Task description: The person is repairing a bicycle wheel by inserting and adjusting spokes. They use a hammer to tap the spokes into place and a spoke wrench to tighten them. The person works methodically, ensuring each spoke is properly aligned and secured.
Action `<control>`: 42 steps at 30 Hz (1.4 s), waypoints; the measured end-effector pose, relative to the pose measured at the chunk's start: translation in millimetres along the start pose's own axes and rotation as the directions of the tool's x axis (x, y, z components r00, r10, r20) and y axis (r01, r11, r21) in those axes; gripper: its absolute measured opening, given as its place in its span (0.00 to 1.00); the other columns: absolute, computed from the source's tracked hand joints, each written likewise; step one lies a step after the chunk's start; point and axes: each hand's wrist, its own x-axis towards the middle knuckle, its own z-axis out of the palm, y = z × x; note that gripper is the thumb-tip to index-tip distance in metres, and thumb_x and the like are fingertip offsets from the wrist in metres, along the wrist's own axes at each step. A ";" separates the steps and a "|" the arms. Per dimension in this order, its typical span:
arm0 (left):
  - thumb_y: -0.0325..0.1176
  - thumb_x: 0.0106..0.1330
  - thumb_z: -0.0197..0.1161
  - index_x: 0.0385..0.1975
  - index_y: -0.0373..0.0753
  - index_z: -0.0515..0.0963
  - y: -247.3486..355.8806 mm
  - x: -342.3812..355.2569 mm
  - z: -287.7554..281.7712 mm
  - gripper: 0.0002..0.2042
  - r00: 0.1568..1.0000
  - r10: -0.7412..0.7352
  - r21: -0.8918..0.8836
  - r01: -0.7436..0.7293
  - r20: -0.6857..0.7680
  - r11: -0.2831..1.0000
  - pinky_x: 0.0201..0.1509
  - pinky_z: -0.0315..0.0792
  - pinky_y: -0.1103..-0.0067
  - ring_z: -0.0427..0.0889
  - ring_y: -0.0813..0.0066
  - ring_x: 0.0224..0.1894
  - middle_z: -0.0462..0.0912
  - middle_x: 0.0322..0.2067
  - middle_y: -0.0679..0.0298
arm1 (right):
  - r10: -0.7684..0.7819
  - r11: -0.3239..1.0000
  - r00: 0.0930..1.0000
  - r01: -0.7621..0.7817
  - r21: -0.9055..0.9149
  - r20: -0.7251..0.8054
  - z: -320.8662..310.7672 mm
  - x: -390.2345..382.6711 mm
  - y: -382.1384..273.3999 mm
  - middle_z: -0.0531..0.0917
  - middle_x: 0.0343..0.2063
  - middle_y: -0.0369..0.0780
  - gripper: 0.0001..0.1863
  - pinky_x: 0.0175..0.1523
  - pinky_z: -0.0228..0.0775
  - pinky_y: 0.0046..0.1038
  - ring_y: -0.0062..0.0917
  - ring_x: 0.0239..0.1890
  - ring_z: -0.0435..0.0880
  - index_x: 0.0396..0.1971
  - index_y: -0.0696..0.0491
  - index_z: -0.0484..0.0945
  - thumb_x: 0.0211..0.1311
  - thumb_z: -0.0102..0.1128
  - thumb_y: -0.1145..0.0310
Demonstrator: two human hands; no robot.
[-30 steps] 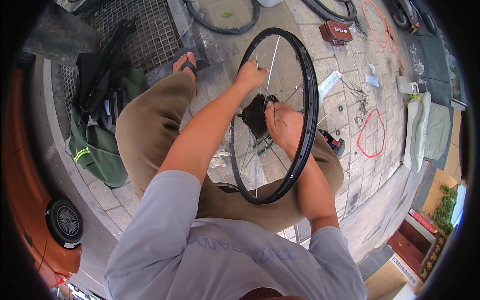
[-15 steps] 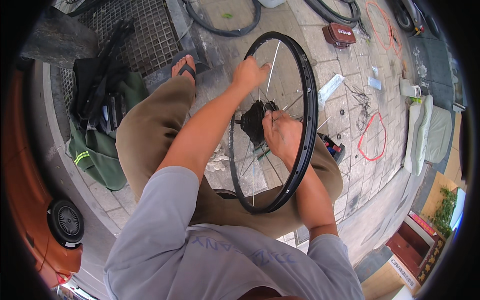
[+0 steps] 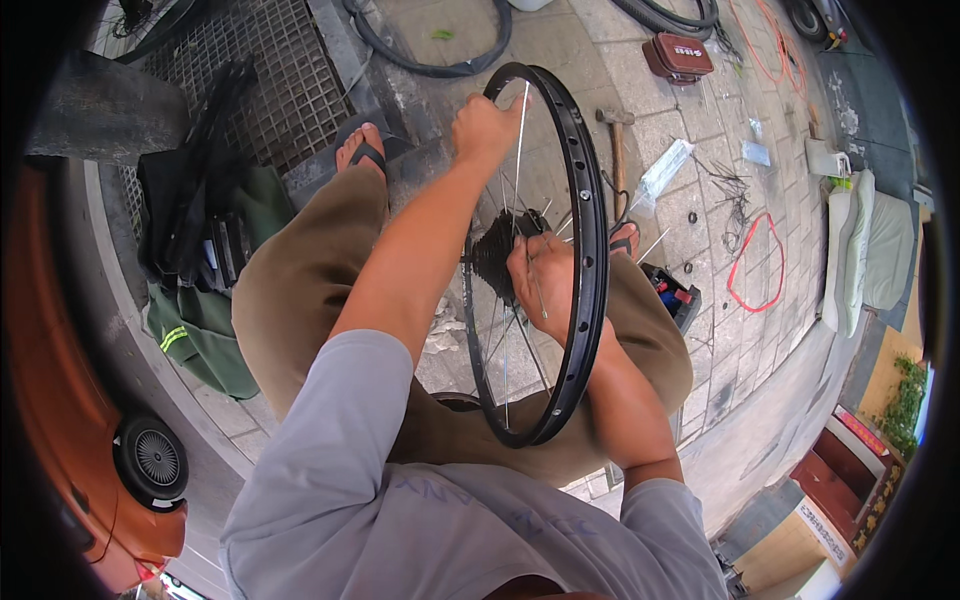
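Note:
A black bicycle wheel rim [image 3: 590, 200] stands upright between my knees, tilted so I see it partly edge-on. Thin metal spokes run inside it, several of them loose or crossing. At its middle sits the hub with a dark stack of sprockets [image 3: 493, 258]. My left hand [image 3: 485, 132] is at the upper part of the rim, fingers closed round a bright spoke [image 3: 521, 140] near its outer end. Reaching through the wheel, my right hand [image 3: 548, 278] is beside the hub, its fingers closed on a thin spoke whose end points down across the hand.
A hammer [image 3: 617, 150] lies beyond the wheel. On the paving are a red-brown case [image 3: 678, 58], a plastic packet [image 3: 662, 172], a red loop [image 3: 757, 265] and a tool box [image 3: 670, 296]. Black tyres [image 3: 440, 66] lie ahead; a green bag [image 3: 205, 335] is at left.
The wheel has shifted left and turned more edge-on, bringing the hammer into view. My left hand has moved slightly up and left with the rim; my right hand has turned beside the hub.

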 end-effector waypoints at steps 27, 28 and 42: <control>0.54 0.65 0.65 0.37 0.26 0.84 -2.0 58.3 -37.1 0.28 0.914 0.285 -0.188 -0.238 0.288 0.953 0.27 0.79 0.64 0.86 0.60 0.25 0.85 0.25 0.49 | 0.038 0.983 0.988 -0.064 0.175 0.151 2.4 -2.5 8.2 0.83 0.25 0.43 0.05 0.30 0.74 0.39 0.40 0.25 0.85 0.29 0.47 0.84 0.52 0.63 0.67; 0.54 0.65 0.65 0.38 0.26 0.84 3.7 58.4 -35.5 0.28 0.909 0.279 -0.157 -0.240 0.310 0.958 0.27 0.79 0.64 0.86 0.60 0.25 0.85 0.25 0.50 | 0.024 0.985 0.990 -0.048 0.166 0.139 3.3 -3.4 10.1 0.82 0.23 0.42 0.03 0.29 0.74 0.39 0.40 0.25 0.84 0.27 0.47 0.83 0.52 0.63 0.67; 0.25 0.66 0.59 0.66 0.38 0.75 -59.1 73.2 -33.8 0.25 0.824 0.388 -0.186 -0.341 0.414 0.922 0.58 0.78 0.72 0.82 0.64 0.58 0.82 0.60 0.58 | 0.151 0.989 0.973 -0.149 -0.021 0.176 -16.6 5.6 -15.8 0.81 0.22 0.54 0.18 0.31 0.73 0.45 0.48 0.23 0.83 0.22 0.59 0.80 0.72 0.54 0.66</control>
